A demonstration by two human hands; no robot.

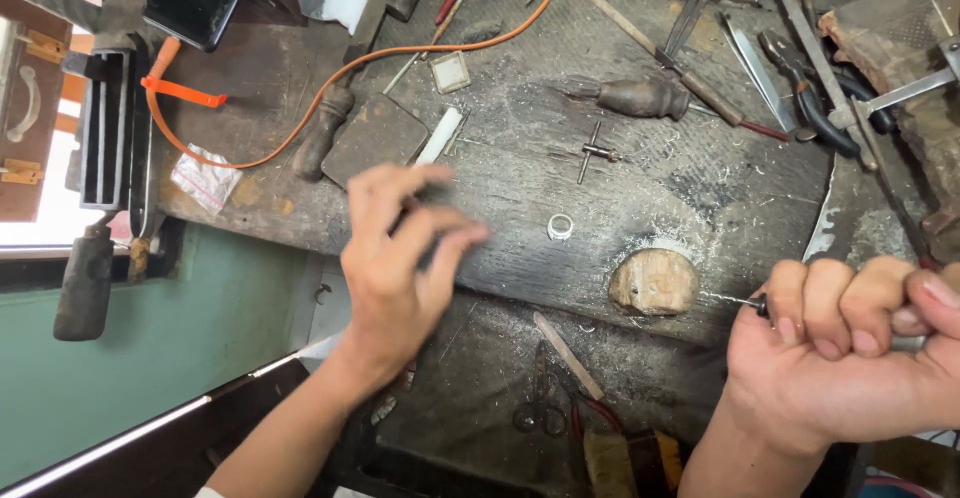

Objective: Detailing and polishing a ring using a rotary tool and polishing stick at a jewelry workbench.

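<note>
While the left hand (400,258) blurs half-curled over the table (520,178), grip unclear, right hand (840,358) fisted round a thin tool (745,301), silver ring (561,226) between them.

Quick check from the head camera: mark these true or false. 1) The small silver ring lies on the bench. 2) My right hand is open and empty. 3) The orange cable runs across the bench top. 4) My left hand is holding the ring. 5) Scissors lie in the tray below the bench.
1) True: the small silver ring lies on the worn wooden bench.
2) False: the right hand is fisted around a thin metal tool.
3) True: the orange cable curves over it.
4) False: the left hand is apart from the ring.
5) True: dark scissors lie there.
</note>
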